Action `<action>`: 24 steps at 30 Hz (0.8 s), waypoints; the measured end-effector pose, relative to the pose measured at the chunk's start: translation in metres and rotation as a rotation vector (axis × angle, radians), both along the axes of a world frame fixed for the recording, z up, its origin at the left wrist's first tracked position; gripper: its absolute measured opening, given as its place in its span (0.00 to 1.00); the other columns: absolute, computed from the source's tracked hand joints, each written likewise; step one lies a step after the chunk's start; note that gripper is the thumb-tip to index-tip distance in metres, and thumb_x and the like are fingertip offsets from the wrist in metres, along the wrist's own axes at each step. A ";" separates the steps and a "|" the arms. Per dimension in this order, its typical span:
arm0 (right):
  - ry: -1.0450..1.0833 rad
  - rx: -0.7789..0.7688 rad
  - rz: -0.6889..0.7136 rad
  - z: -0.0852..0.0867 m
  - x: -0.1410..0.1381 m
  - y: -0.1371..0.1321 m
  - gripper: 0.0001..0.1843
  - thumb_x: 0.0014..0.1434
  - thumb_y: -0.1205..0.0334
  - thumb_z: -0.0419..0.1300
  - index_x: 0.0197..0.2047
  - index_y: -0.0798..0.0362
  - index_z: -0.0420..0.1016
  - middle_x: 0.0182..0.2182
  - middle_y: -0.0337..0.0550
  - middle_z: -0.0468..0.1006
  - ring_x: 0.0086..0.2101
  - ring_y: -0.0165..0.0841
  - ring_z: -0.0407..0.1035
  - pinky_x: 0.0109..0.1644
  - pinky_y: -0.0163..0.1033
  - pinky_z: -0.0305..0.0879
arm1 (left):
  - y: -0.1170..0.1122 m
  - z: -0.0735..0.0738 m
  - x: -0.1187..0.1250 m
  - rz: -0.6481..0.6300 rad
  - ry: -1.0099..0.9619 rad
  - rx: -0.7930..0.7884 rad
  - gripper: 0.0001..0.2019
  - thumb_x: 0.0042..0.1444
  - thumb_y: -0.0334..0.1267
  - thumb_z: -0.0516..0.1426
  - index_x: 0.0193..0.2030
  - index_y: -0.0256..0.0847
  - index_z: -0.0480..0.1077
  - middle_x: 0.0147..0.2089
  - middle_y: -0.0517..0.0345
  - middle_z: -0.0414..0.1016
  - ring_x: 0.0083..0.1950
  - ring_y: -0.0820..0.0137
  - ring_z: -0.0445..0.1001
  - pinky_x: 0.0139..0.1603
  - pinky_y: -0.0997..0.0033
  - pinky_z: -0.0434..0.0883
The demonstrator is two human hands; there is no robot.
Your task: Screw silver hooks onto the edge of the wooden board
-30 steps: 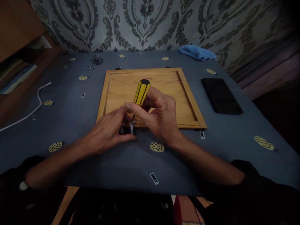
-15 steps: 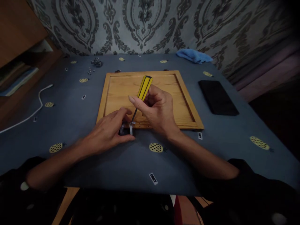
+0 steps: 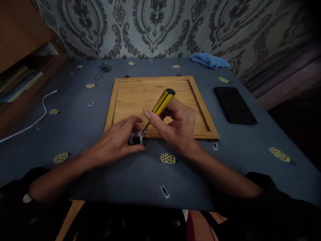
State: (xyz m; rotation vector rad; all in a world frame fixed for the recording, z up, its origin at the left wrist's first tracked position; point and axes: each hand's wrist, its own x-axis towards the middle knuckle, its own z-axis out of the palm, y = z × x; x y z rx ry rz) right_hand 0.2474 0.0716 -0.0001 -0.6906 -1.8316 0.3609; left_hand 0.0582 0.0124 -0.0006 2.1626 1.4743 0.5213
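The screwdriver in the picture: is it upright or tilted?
Tilted. The screwdriver leans rightward in the right hand; its shaft slants down and left toward the small metal fitting.

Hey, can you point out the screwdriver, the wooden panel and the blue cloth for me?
Screwdriver (image 3: pixel 161 105): head view, on its yellow and black handle.
Wooden panel (image 3: pixel 136 97): head view, on its bare inner face.
Blue cloth (image 3: pixel 209 61): head view, middle of its crumpled top.

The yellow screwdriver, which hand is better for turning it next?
Probably the right hand: it grips the screwdriver, its tip at the small metal piece. The left hand curls around that piece, at the near edge of the wooden panel.
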 end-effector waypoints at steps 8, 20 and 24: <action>0.009 -0.044 0.026 -0.001 -0.002 0.000 0.20 0.64 0.51 0.66 0.27 0.49 0.63 0.20 0.31 0.65 0.21 0.26 0.60 0.26 0.37 0.60 | 0.000 0.000 0.000 -0.002 -0.023 -0.001 0.28 0.55 0.48 0.67 0.56 0.45 0.61 0.50 0.53 0.79 0.50 0.56 0.80 0.48 0.56 0.75; -0.050 -0.084 0.109 0.002 0.000 0.004 0.19 0.63 0.58 0.65 0.27 0.49 0.61 0.21 0.30 0.62 0.23 0.26 0.58 0.28 0.37 0.56 | 0.001 0.000 0.000 -0.006 -0.012 0.007 0.28 0.54 0.48 0.67 0.56 0.46 0.60 0.50 0.53 0.79 0.50 0.56 0.79 0.47 0.56 0.74; -0.083 -0.139 0.134 0.004 0.001 0.007 0.19 0.64 0.54 0.64 0.27 0.49 0.61 0.21 0.31 0.62 0.22 0.26 0.56 0.27 0.37 0.55 | 0.000 0.001 0.000 -0.013 -0.011 0.006 0.28 0.55 0.47 0.67 0.56 0.46 0.59 0.49 0.54 0.79 0.49 0.56 0.79 0.47 0.56 0.74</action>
